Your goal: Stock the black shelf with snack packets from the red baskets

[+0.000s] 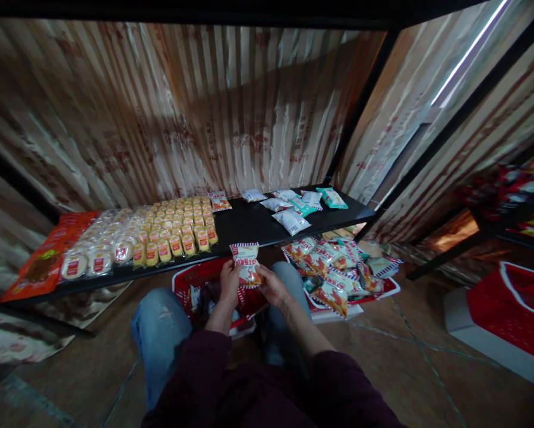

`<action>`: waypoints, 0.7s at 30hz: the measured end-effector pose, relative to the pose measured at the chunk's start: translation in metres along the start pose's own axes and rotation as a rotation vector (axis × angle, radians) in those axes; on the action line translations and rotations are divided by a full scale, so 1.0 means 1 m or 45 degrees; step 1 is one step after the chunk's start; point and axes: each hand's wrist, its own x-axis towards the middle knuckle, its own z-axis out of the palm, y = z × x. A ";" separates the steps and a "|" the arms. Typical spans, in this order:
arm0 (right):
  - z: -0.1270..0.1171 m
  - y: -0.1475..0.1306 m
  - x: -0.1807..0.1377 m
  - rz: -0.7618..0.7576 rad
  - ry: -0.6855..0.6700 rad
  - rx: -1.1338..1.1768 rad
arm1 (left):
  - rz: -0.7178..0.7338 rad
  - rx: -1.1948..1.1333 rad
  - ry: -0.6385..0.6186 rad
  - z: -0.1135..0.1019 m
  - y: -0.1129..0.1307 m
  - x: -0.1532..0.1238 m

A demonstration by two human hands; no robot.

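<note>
So both hands are together on one snack packet: left hand pinching its left edge, right hand on the lower right corner. The snack packet is held upright between the knees, just in front of the black shelf. My two cents: for a hold like this, keep the fingers light and near the edges, since a puffy bag probably crushes easily, and leave the printed front uncovered.

Texture-wise, it's glossy thin film with a striped top seal. Below the hands there's a red plastic basket with dark stuff in it, too murky to tell what. By the right knee, a heap of crinkly pillow-shaped bags. Up on the shelf: stubby yellow wrapped cakes in tight rows, round white ones beside them, shiny silvery packets lying loose, and behind everything a rippled, satiny curtain
</note>
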 end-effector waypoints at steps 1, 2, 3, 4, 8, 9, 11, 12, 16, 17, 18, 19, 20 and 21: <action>0.000 0.002 0.001 -0.006 0.012 -0.017 | -0.008 -0.005 0.004 -0.001 -0.003 0.002; 0.000 0.003 0.003 -0.008 0.034 -0.037 | -0.018 -0.009 0.003 -0.003 -0.005 0.004; 0.000 0.005 0.004 -0.010 0.064 -0.056 | -0.024 -0.009 0.002 -0.004 -0.007 0.007; 0.001 0.006 0.005 -0.011 0.094 -0.074 | -0.028 -0.003 0.006 -0.006 -0.009 0.008; 0.010 0.009 0.008 -0.030 0.164 -0.100 | -0.011 0.032 0.052 -0.011 -0.014 0.012; 0.013 0.010 0.009 -0.040 0.178 -0.099 | -0.003 0.037 0.057 -0.012 -0.014 0.012; 0.018 0.013 0.012 -0.100 0.213 -0.103 | 0.006 0.040 0.055 -0.013 -0.014 0.011; 0.020 0.015 0.013 -0.144 0.236 -0.112 | 0.001 0.039 0.049 -0.013 -0.013 0.010; 0.018 0.025 0.015 -0.261 0.324 -0.181 | -0.013 0.027 0.001 -0.012 -0.013 0.006; 0.016 0.027 0.016 -0.261 0.330 -0.209 | -0.008 0.041 0.006 -0.012 -0.014 0.006; 0.013 0.029 0.016 -0.258 0.329 -0.248 | -0.003 0.063 0.022 -0.012 -0.015 0.006; 0.011 0.030 0.016 -0.258 0.326 -0.288 | 0.001 0.088 0.044 -0.013 -0.016 0.006; 0.009 0.031 0.016 -0.254 0.320 -0.323 | 0.004 0.106 0.064 -0.013 -0.018 0.007; 0.007 0.031 0.015 -0.247 0.309 -0.345 | 0.010 0.116 0.075 -0.014 -0.019 0.007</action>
